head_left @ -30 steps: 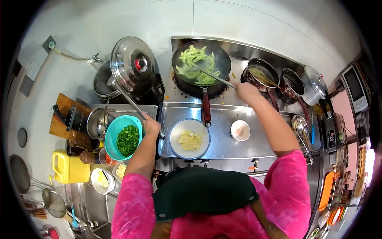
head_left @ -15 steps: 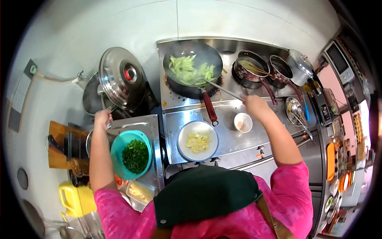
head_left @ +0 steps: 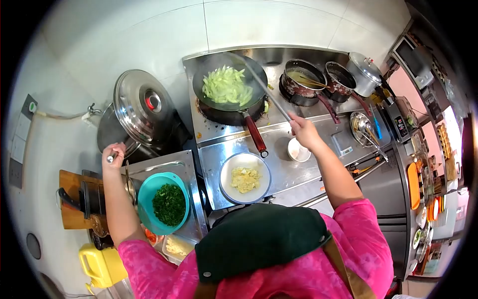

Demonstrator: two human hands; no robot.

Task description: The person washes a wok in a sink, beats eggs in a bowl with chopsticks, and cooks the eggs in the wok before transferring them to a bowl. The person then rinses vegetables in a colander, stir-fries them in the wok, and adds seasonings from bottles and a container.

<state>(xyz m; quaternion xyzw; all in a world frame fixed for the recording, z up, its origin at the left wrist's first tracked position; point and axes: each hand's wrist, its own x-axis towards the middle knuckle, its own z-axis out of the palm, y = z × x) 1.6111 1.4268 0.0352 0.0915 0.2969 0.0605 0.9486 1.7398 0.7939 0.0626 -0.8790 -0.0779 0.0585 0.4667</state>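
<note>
My left hand (head_left: 114, 154) is closed round a metal handle, beside a large pot (head_left: 110, 127) whose lid (head_left: 144, 107) leans across its top. What the handle ends in is hidden. My right hand (head_left: 304, 130) grips a long metal spatula (head_left: 266, 87) that reaches up to the wok's far side. Pale green vegetable slices (head_left: 226, 85) lie in the wok (head_left: 256, 70), whose red handle (head_left: 255, 134) points toward me. In front of it stands a white bowl (head_left: 225, 174) of pale yellow food. A small white bowl (head_left: 298, 150) sits below my right hand.
A turquoise bowl (head_left: 144, 197) of chopped greens is on the left counter, near a yellow jug (head_left: 102, 266) and a knife (head_left: 69, 199). Two saucepans (head_left: 298, 88) (head_left: 342, 82) and a lidded pot (head_left: 366, 74) stand at the right. Ladles lie in a dish (head_left: 359, 127).
My left hand has moved left and back to beside the large pot. My right hand has swung the spatula to the wok's far side, and the slices are gathered together. The view has shifted.
</note>
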